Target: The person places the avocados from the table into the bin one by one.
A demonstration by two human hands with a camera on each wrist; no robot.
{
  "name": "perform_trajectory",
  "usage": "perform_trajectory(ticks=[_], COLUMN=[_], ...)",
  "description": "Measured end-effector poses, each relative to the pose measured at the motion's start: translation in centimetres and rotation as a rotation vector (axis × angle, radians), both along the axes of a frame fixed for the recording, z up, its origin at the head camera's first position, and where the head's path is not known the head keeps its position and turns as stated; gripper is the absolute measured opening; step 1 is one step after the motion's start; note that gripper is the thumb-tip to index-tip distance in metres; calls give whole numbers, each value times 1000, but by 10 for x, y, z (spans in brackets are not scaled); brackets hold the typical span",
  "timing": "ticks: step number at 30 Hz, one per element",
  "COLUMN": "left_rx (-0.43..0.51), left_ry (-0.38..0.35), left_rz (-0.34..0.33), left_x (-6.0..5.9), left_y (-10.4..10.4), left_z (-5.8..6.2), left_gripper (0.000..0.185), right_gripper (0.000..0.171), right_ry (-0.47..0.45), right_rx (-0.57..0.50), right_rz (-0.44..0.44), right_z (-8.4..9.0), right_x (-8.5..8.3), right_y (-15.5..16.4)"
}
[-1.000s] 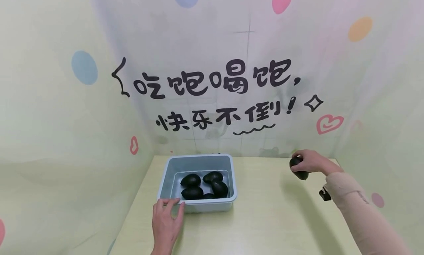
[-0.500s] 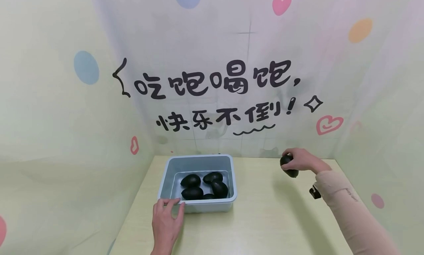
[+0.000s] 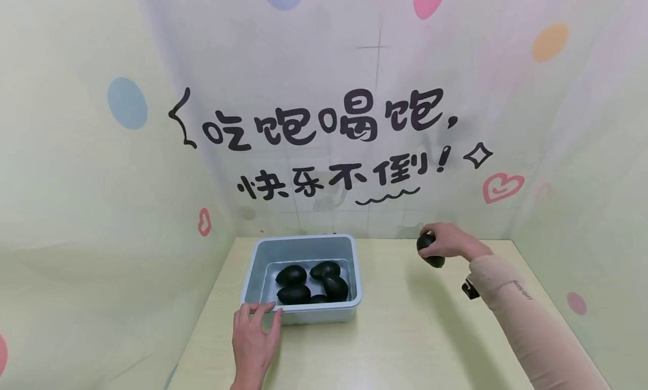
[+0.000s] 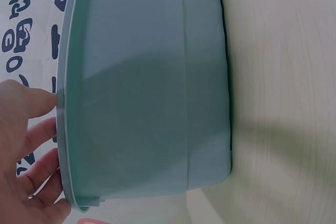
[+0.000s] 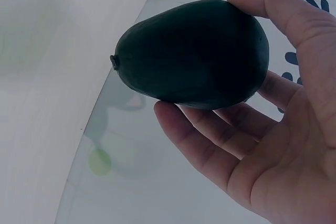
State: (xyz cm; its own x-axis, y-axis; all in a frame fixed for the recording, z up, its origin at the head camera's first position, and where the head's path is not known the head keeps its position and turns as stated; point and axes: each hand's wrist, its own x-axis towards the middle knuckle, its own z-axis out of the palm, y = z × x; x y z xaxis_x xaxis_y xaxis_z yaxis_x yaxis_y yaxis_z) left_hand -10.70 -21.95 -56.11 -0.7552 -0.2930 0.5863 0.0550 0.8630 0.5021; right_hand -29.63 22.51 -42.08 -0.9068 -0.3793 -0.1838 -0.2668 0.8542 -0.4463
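My right hand (image 3: 448, 241) grips a dark, pear-shaped avocado (image 5: 191, 53) at the far right of the table. In the right wrist view the thumb presses one side, fingertips support the other, and the small stem points away from the palm. The avocado is held above the table. My left hand (image 3: 255, 339) rests its fingertips and thumb on the front rim, near the left corner, of a grey-blue plastic bin (image 4: 142, 93). Several similar avocados (image 3: 293, 294) lie inside, one of them partly hidden by the front wall.
The bin stands at the back left of a pale wooden table (image 3: 395, 345). A printed cloth backdrop (image 3: 314, 58) with black lettering and hearts encloses the back and sides. A small black device (image 3: 469, 289) sits by the right wrist.
The right hand has moved left with the avocado, closer to the bin. The left hand and the bin have stayed in place.
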Motion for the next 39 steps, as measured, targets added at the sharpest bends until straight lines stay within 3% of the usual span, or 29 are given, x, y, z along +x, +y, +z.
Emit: perform_trajectory(ticks=[25, 34, 39], left_rx=[-9, -11, -7], left_ry=[-5, 1, -12], left_rz=[1, 4, 10], left_x=[0, -2, 0], left_y=[0, -1, 0], left_z=[0, 0, 0], left_gripper=[19, 19, 18], right_gripper=[46, 50, 50], right_ry=[17, 66, 57], right_rx=[22, 33, -11], right_rz=[98, 124, 152], right_z=[-8, 2, 8], right_x=[-3, -2, 0], right_y=[-51, -79, -91])
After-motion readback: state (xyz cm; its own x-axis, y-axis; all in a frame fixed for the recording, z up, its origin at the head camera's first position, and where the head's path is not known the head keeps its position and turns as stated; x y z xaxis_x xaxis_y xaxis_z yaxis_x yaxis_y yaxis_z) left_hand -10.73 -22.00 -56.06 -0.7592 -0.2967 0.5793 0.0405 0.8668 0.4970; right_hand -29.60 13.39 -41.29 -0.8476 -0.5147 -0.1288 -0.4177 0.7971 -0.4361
